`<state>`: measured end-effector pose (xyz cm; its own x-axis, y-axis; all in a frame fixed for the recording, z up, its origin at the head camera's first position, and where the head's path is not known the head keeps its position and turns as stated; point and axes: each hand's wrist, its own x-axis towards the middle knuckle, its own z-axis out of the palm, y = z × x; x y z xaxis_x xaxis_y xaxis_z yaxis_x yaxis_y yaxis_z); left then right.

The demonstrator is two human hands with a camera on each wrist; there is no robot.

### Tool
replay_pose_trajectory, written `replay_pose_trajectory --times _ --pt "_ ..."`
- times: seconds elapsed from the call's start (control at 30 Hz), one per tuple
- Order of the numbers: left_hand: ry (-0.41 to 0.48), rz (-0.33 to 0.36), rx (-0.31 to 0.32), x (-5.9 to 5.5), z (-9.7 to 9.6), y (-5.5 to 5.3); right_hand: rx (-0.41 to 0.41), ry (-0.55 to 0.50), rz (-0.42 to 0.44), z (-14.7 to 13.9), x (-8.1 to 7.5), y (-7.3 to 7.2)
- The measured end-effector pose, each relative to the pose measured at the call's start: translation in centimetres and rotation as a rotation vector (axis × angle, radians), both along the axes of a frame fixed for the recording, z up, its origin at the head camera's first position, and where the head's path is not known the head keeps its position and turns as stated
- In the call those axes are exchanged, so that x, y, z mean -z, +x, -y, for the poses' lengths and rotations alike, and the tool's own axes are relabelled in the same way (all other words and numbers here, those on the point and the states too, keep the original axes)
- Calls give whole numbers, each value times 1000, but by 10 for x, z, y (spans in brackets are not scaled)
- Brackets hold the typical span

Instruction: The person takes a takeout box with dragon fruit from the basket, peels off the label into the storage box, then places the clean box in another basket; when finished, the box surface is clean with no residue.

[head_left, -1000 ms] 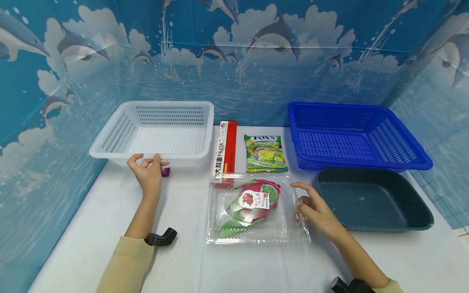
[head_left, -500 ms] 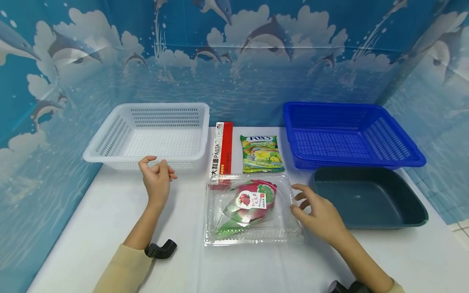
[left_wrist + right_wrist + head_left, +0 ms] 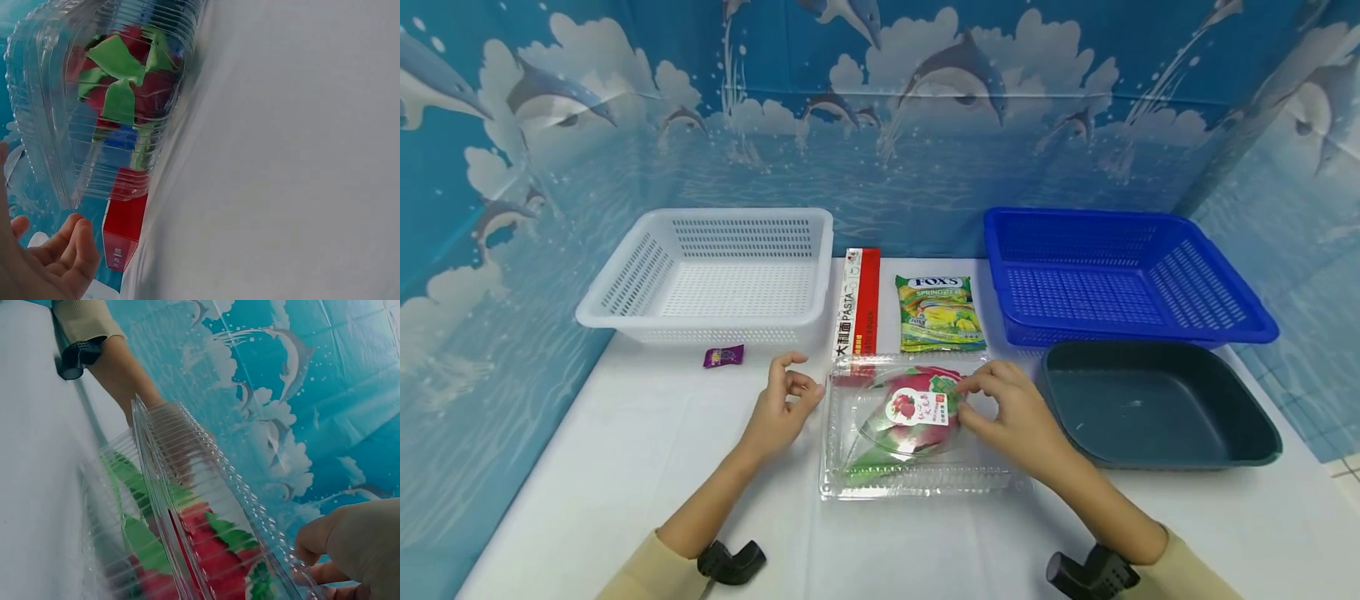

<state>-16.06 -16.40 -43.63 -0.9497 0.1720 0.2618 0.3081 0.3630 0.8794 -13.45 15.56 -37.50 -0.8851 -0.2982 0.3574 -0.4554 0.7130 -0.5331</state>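
Note:
A clear plastic clamshell box [image 3: 850, 467] lies on the white table with a dragon fruit [image 3: 925, 442] inside, red with green tips. A white label [image 3: 917, 407] shows on the lid. My left hand [image 3: 781, 408] is by the box's left edge, fingers loosely bent and nothing between them. Over the right part of the lid is my right hand [image 3: 1018, 417], thumb and fingers curved and apart; whether its fingertips touch the lid cannot be told. In the right wrist view its fingers [image 3: 315, 550] are beside the lid's rim.
Behind the box are a red-and-white pasta box [image 3: 859, 300] and a green Fox's candy bag [image 3: 938, 315]. A purple wrapped candy [image 3: 723, 357] lies before the white basket [image 3: 602, 300]. At right stand a blue basket [image 3: 1247, 312] and a dark green tub [image 3: 1225, 417].
My left hand has moved right and toward me, from the white basket's front to the clamshell, uncovering the purple candy. My right hand has shifted left from the box's right edge over the lid.

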Motion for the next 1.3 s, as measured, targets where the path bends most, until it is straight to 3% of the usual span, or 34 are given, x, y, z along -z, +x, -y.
replay_pose_trajectory --times 0.1,0.23,0.43,0.63,0.9,1.3 --pt "12 13 105 2 -3 5 -21 -1 -14 7 0 -4" --pt "55 40 234 5 -5 9 9 2 35 13 -2 -6" --pt "127 108 326 7 -6 12 52 21 104 19 -4 -5" --pt "190 163 374 7 -6 12 73 21 135 24 -6 -7" --pt "233 169 392 8 -6 12 74 -129 237 31 -5 -7" --pt "294 159 406 7 -7 13 44 -311 19 38 2 -3"
